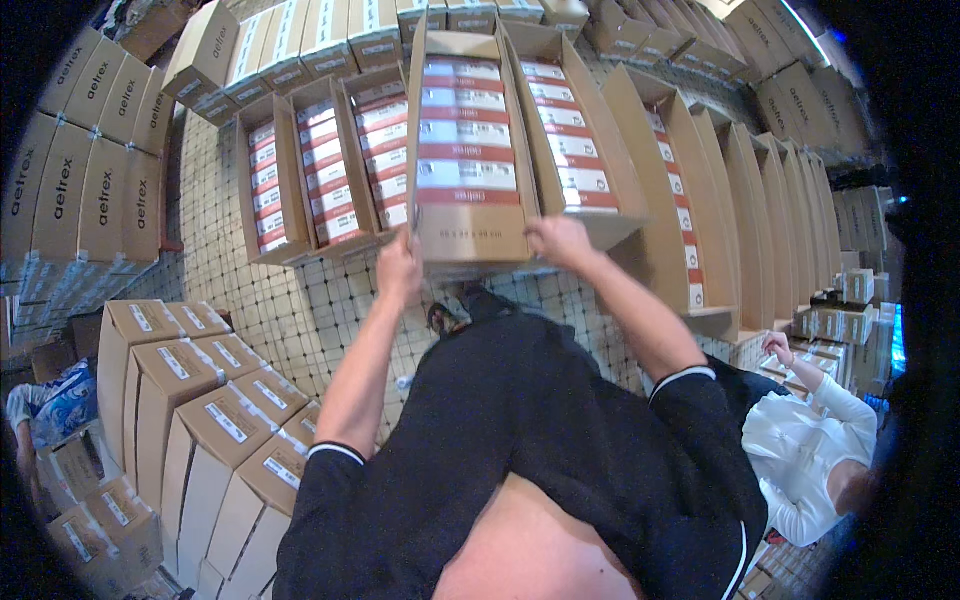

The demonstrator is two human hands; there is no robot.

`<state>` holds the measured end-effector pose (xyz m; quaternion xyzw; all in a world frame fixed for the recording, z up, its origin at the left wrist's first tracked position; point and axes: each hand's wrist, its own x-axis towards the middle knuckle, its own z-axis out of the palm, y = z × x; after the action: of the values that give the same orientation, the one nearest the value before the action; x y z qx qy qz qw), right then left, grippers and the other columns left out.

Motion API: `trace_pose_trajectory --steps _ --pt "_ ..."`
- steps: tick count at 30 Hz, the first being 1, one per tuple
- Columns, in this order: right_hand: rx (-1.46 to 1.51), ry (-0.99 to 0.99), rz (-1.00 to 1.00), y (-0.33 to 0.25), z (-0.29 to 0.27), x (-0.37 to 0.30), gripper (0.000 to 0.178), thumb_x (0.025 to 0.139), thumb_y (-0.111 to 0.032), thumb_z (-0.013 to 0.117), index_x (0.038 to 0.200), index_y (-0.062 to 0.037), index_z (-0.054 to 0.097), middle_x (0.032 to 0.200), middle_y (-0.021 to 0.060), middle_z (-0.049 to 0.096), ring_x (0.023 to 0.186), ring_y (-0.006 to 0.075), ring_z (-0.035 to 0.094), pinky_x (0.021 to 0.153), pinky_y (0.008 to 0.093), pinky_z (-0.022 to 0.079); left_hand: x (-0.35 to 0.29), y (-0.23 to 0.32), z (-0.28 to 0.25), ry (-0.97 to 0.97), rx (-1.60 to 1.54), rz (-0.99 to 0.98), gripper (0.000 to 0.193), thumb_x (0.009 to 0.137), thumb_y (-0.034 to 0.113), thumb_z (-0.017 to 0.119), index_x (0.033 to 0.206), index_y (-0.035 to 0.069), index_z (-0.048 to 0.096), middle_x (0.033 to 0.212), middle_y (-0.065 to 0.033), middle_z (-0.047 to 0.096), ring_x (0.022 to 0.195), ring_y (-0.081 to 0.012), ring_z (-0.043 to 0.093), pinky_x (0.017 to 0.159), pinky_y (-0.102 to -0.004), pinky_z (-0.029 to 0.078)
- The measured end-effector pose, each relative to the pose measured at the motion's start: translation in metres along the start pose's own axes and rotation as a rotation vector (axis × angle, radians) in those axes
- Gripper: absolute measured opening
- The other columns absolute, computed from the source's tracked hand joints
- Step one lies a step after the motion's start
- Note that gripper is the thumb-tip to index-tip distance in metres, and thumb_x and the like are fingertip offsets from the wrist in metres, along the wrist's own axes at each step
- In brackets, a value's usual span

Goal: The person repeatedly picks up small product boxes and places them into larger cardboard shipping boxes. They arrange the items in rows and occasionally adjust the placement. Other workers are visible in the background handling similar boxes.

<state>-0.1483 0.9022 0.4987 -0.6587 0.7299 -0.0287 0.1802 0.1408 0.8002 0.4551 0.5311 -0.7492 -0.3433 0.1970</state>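
An open long cardboard carton [470, 228] is in front of me, with a row of red-and-white boxes [466, 129] inside. My left hand [400, 266] is closed on its near left corner. At the near right corner, my right hand [560, 243] is closed with its fingers against the edge. The carton's near end looks raised above the floor. Close on its right stands another open carton [603, 214] with similar boxes, and on its left are several more, such as one with its flaps up [338, 247].
Upright open cartons [745, 230] run along the right. Closed cartons are stacked at left [80, 190], lower left [215, 430] and far side [330, 40]. The floor [290, 310] is tiled. A person in a white top [800, 450] is at right; another person [60, 405] at left.
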Motion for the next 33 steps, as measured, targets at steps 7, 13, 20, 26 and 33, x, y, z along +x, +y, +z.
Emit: trace_pose_trajectory --steps 7,13,20,26,33 --pt "0.148 0.299 0.045 -0.004 -0.125 0.06 0.025 0.089 -0.026 0.051 0.1 -0.0121 0.07 0.094 0.0152 0.069 0.092 0.0332 0.066 0.082 0.044 0.05 0.098 0.086 -0.081 0.147 0.285 0.208 0.042 0.099 0.039 0.044 0.094 0.003 0.065 0.076 -0.0248 0.066 0.077 -0.0434 0.066 0.068 -0.0531 0.052" --pt "0.173 0.362 0.143 -0.005 -0.17 0.086 0.028 0.087 -0.029 0.05 0.102 -0.0194 0.071 0.106 0.0106 0.069 0.103 0.0305 0.064 0.089 0.0438 0.049 0.138 0.121 -0.101 0.119 0.318 0.173 0.043 0.099 0.039 0.042 0.097 0.006 0.067 0.086 -0.0237 0.068 0.088 -0.0409 0.066 0.079 -0.0526 0.05" --pt "0.138 0.374 0.162 0.01 -0.163 0.086 0.028 0.087 -0.027 0.051 0.103 -0.0144 0.07 0.086 0.0104 0.069 0.086 0.024 0.067 0.077 0.0387 0.05 0.132 0.113 -0.081 0.134 0.211 0.248 0.045 0.098 0.04 0.043 0.096 0.002 0.067 0.076 -0.0263 0.065 0.076 -0.0437 0.065 0.072 -0.0524 0.05" --pt "0.194 0.36 0.176 0.009 -0.159 0.088 0.028 0.087 -0.027 0.051 0.103 -0.0139 0.071 0.081 0.0087 0.069 0.079 0.019 0.066 0.073 0.0351 0.05 0.13 0.117 -0.085 0.058 0.256 0.156 0.041 0.099 0.039 0.043 0.101 0.005 0.066 0.084 -0.0242 0.068 0.083 -0.0414 0.066 0.076 -0.0523 0.05" --pt "0.16 0.355 0.134 0.0 -0.157 0.082 0.028 0.088 -0.029 0.052 0.104 -0.0148 0.07 0.079 0.0099 0.068 0.079 0.0225 0.067 0.072 0.0369 0.05 0.123 0.112 -0.082 0.036 0.25 0.157 0.041 0.099 0.038 0.041 0.099 0.005 0.066 0.085 -0.0244 0.068 0.085 -0.0404 0.066 0.078 -0.0513 0.051"
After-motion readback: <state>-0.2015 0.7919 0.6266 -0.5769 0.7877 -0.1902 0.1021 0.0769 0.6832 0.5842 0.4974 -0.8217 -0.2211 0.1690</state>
